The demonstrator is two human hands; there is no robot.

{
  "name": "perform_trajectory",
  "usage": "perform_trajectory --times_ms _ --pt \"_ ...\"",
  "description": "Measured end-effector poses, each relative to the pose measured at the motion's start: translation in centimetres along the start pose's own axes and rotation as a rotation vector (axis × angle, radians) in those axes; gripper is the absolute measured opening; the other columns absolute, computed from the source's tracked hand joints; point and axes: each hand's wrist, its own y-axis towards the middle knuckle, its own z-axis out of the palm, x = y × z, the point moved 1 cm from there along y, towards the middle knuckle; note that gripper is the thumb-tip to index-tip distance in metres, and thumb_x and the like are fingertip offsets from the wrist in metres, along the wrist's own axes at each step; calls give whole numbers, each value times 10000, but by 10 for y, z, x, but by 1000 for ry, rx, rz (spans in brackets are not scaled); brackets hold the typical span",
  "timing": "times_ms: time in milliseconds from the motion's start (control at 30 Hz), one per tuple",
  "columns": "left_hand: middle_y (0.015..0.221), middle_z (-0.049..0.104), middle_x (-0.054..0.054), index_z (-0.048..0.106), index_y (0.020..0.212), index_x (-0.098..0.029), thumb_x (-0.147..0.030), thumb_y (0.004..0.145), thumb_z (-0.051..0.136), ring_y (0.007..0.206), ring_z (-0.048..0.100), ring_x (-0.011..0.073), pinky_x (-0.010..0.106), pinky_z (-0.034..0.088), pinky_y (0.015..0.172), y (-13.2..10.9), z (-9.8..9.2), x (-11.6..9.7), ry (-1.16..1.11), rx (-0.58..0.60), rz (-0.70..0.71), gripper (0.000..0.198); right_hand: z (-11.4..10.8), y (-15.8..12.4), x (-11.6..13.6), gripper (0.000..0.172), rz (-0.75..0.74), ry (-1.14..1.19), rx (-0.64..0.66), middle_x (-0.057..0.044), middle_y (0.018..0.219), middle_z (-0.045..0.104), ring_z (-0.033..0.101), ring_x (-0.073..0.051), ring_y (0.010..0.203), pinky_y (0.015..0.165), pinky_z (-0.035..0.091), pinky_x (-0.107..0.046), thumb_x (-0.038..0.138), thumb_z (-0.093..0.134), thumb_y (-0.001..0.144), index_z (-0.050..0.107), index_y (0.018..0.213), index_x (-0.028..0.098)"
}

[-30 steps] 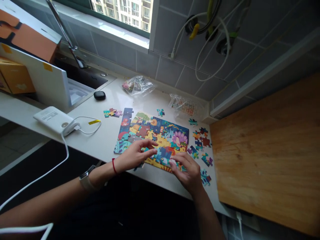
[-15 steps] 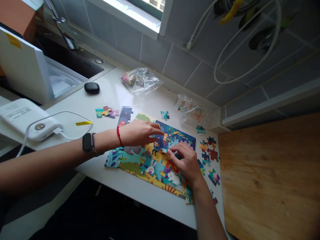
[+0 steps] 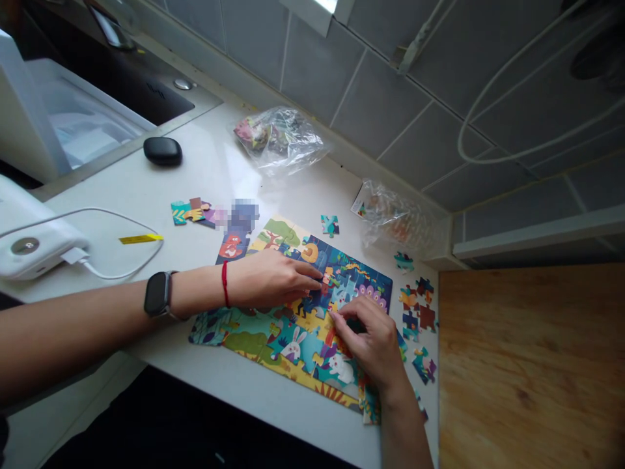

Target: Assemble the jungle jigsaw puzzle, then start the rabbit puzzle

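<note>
While the puzzle [image 3: 295,355] lies flat on the bench [image 3: 303,198], the left hand [image 3: 271,280] reaches across it palm down, grip spread. At its three o'clock, the right hand [image 3: 368,329] has thumb and forefinger close together; whether they pinch a piece, I cannot tell. Farther toward three lie loose pieces [image 3: 428,319], then a board [image 3: 532,365]; at twelve, a bag [image 3: 280,140].

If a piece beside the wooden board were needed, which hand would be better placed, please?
Probably the right hand: it is over the puzzle on the side nearest those pieces, while the left hand is farther across. Whether the right holds anything is unclear.
</note>
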Motion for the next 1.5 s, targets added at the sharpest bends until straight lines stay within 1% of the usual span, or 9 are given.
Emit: perform_trajectory --times_ms 167,333,500,633,767,1033,1233,1367,1500 --pt "1232 775 57 825 983 -283 -169 899 656 809 752 196 302 568 722 -1 4 1 27 44 -19 221 4 -1 3 54 -53 -45 -44 -61 946 701 667 -237 880 821 563 -419 222 710 964 726 986 269" --pt "1261 765 65 800 890 -239 -143 892 625 803 750 184 298 578 733 -2 5 1 106 63 -3 199 9 2 4 357 -102 -177 -52 -118 1374 631 600 -332 1249 1060 521 -586 273 737 951 715 1304 322" --pt "1231 770 73 804 917 -229 -162 923 621 781 747 172 291 590 733 -2 7 2 110 40 39 195 13 2 1 402 -77 -208 11 -117 1529 549 492 -379 1425 1156 451 -647 339 733 963 701 1364 329" --pt "1203 761 99 791 1061 -205 -229 1020 569 890 749 188 308 603 812 0 6 0 92 9 85 228 8 -1 -3 407 -52 -159 -79 -113 1473 581 542 -336 1364 1129 485 -596 334 717 976 681 1381 316" --pt "1057 765 95 737 1168 -174 -275 1096 489 934 724 179 311 587 862 2 6 -1 54 -84 85 277 2 -5 -11 237 3 -134 -228 -97 1303 662 620 -285 1221 1057 527 -519 289 691 989 750 1218 276" --pt "1086 790 71 704 1204 -189 -240 1045 534 935 733 160 283 583 824 5 12 8 -147 -190 -126 238 -7 -11 -26 117 -6 -158 -416 -67 1052 741 685 -243 1021 965 544 -465 219 670 987 785 1012 227" --pt "1221 758 106 680 1209 -157 -147 945 614 987 740 155 291 609 858 11 9 16 -402 -171 -194 272 -9 -21 7 124 -54 -156 -399 -56 995 759 702 -227 966 907 568 -423 178 667 979 777 1015 222" --pt "1210 763 109 685 1184 -148 -68 884 618 1041 734 159 296 608 881 13 11 18 -520 -126 -183 318 2 -32 31 134 -26 -104 -330 -57 1007 752 710 -214 968 875 589 -389 173 659 984 773 1035 224" --pt "1160 779 101 695 1153 -147 -77 866 640 1003 743 157 273 610 823 13 13 16 -619 -96 -183 300 17 -36 43 129 5 -98 -369 -64 1056 742 720 -216 1008 911 605 -401 195 666 985 778 1040 229"
